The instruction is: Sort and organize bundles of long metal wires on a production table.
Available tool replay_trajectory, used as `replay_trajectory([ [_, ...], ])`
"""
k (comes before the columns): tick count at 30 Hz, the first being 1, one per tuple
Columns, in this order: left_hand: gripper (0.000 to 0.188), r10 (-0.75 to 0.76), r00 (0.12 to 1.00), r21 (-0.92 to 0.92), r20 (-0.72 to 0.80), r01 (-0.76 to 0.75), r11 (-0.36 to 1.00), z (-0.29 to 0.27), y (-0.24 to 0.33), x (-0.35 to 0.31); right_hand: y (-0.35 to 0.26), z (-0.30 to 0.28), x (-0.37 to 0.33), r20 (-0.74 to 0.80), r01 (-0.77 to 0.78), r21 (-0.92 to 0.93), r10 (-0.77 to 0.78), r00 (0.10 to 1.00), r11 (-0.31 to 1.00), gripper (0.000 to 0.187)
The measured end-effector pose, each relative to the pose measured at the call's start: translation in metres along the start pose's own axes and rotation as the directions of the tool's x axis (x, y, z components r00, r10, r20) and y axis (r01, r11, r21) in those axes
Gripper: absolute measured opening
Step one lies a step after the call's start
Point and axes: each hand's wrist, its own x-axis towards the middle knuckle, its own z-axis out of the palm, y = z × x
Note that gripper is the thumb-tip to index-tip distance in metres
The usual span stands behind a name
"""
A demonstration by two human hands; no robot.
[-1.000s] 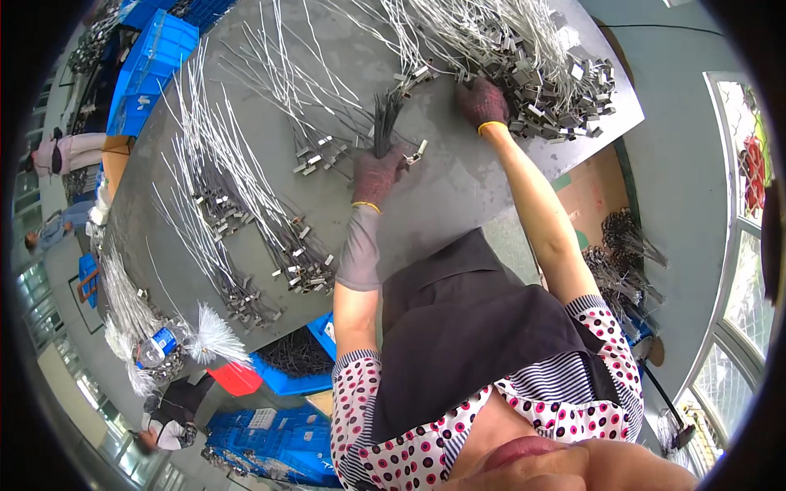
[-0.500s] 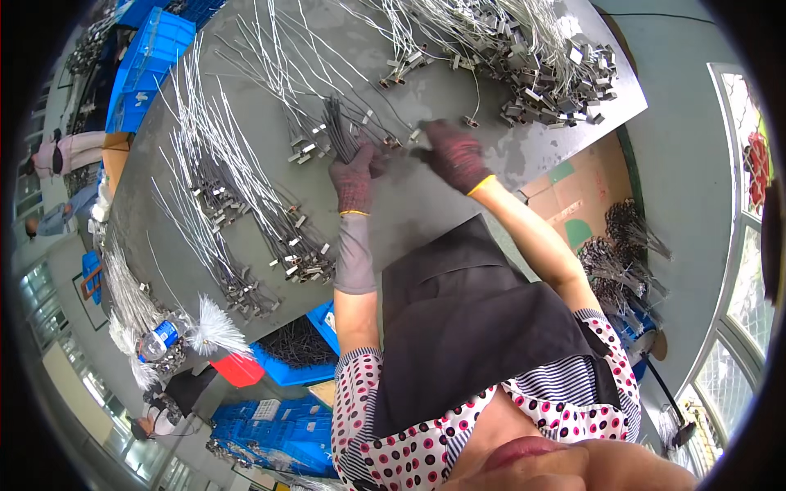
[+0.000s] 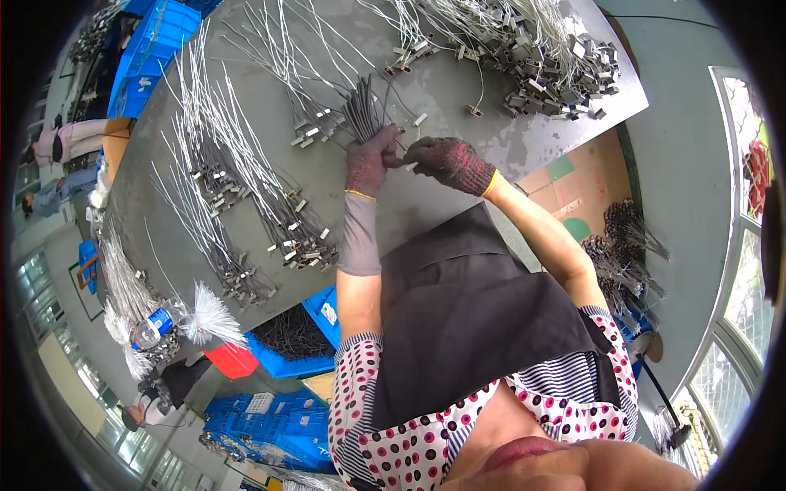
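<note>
My left hand (image 3: 368, 161), in a dark knitted glove with a grey sleeve, grips a bunch of thin dark rods (image 3: 361, 109) that fan upward over the grey table (image 3: 458, 204). Right beside it, my right hand (image 3: 446, 161), gloved the same way, pinches a small pale piece at the base of the bunch. The two hands touch near the fingertips. A big heap of grey wires with small metal connectors (image 3: 540, 57) lies at the table's far right.
Bundles of white wires with metal ends (image 3: 246, 196) lie in rows on the left of the table. Blue crates (image 3: 147, 57) stand at the far left, and a blue bin of dark rods (image 3: 295, 335) with a red bin sits below the table edge. Other people stand at the left.
My right hand came back from the heap at the far right and met the left hand at the bunch of rods. The left hand stayed about where it was.
</note>
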Motion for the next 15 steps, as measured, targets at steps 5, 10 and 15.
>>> replay_trajectory([
  [5,0.019,0.418,0.873,0.518,0.249,-0.485,0.705,-0.018,-0.016,0.009,0.001,0.007,0.02,-0.126,-0.163,0.173,0.186,0.974,0.971,0.026],
  [10,0.019,0.103,0.987,0.235,-0.123,-0.072,0.969,-0.006,-0.004,0.002,0.009,0.0,0.031,-0.168,-0.325,0.238,0.368,0.914,0.915,0.038],
  [15,0.03,0.404,0.803,0.499,-0.438,-0.156,0.852,-0.05,0.012,0.005,0.079,-0.041,0.026,-0.548,-0.767,-0.057,0.622,0.56,0.64,0.04],
])
